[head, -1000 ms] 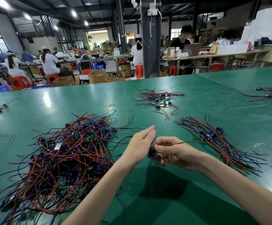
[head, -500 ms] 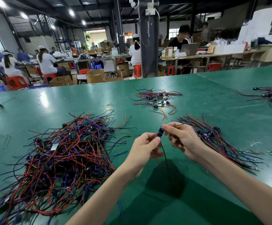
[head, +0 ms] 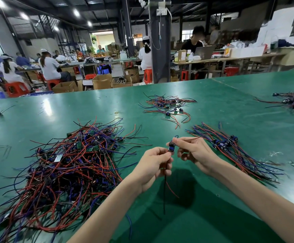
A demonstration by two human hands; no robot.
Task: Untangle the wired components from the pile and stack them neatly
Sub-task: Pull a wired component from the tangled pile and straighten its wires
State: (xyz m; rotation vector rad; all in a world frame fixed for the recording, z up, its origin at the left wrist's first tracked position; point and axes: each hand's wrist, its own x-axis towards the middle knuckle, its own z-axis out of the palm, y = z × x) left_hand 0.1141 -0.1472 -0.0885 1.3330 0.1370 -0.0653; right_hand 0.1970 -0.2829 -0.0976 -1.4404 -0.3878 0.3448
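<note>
The left hand [head: 153, 165] and the right hand [head: 193, 151] both pinch one wired part [head: 171, 146] over the bench [head: 213, 95]. Its wires hang straight down. The neat stack [head: 230, 148] lies just beside the right hand, so that hand is nearer.

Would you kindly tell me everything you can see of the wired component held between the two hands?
The component is a small blue-and-black block, plastic by its look, held above the green table. The right hand pinches its upper end; the left hand grips it from below. A black and a red wire hang down from it, and a blue wire loops above.
</note>
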